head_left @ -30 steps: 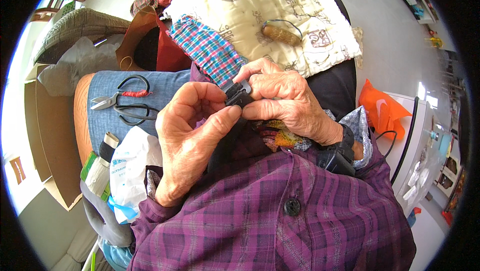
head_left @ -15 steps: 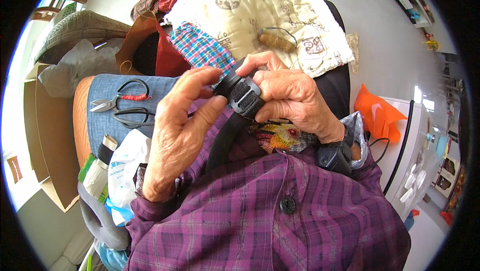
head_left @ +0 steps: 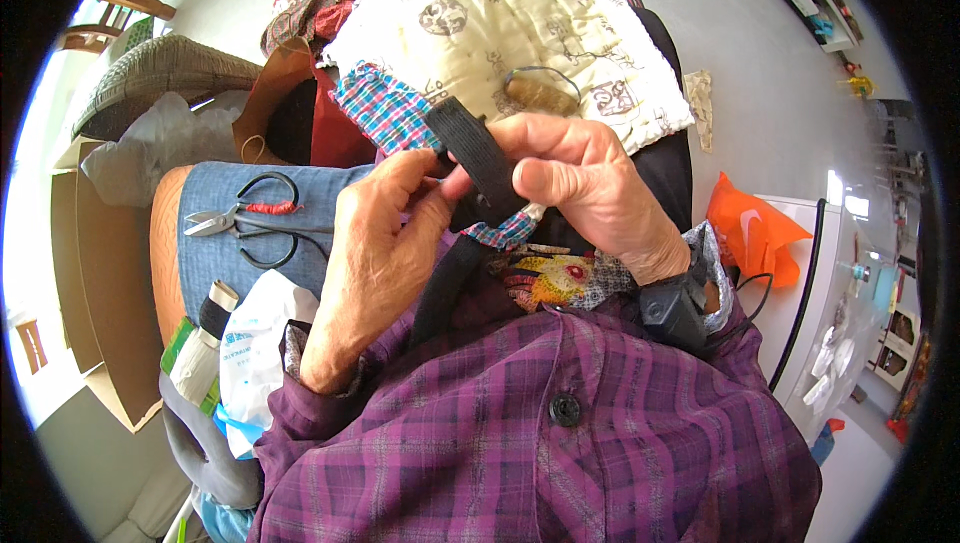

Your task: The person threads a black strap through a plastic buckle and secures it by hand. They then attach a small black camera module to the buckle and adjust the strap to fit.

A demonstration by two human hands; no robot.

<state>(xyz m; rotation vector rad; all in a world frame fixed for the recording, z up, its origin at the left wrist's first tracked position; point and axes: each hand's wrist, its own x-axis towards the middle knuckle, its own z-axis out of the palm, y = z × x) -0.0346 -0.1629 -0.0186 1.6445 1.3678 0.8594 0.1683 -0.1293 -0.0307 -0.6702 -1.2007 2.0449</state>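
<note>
One black strap (head_left: 478, 153) between the fingers, held by the right hand (head_left: 590, 198), left hand (head_left: 385, 233) with fingers narrow beside it, hold I cannot tell, one scissors (head_left: 268, 209) leftward of them, one white bag (head_left: 262, 328) below-left, one orange bag (head_left: 750, 218) rightward, contents of both hidden.

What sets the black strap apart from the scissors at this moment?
The black strap is raised between the left hand and right hand; the scissors lie on blue denim. The strap is a flat, ribbed band; the scissors have pointed metal blades and looped handles. The strap looks all black, while the scissors carry red wrapping. Both include black.
</note>
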